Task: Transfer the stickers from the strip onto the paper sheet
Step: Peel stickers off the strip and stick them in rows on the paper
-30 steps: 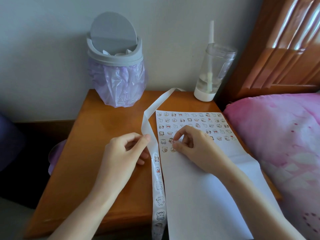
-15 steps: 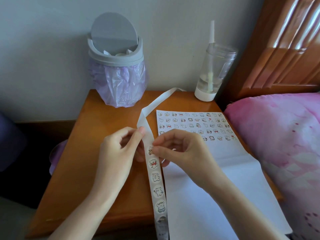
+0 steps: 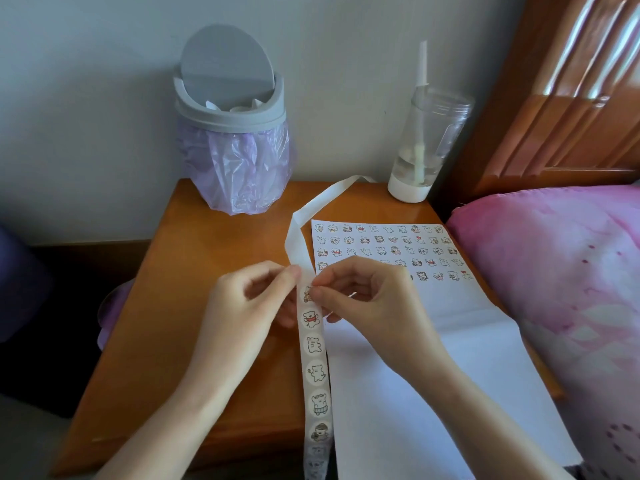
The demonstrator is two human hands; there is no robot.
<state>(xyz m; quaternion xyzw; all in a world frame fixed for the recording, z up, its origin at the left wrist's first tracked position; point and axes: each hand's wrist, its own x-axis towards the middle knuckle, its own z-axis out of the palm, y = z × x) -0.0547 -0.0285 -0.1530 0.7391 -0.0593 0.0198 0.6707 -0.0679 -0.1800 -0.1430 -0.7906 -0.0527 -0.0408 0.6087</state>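
A long white sticker strip [image 3: 314, 372] runs down the middle of the wooden nightstand, with several round bear stickers on its near part and a bare backing curling away behind. My left hand [image 3: 242, 306] pinches the strip's left edge at its upper stickers. My right hand [image 3: 367, 299] pinches the topmost sticker [image 3: 307, 294] on the strip with thumb and forefinger. The white paper sheet [image 3: 433, 375] lies to the right of the strip, with several rows of small stickers across its top; its near half is blank.
A grey swing-lid bin [image 3: 231, 123] lined with a purple bag stands at the back left of the nightstand [image 3: 194, 278]. A clear bottle with a straw [image 3: 424, 140] stands at the back right. A pink bed cover [image 3: 561, 271] borders the right side.
My right hand left the sheet, where it pressed a sticker down, and moved left onto the strip's top sticker. My left hand lifted the strip slightly.
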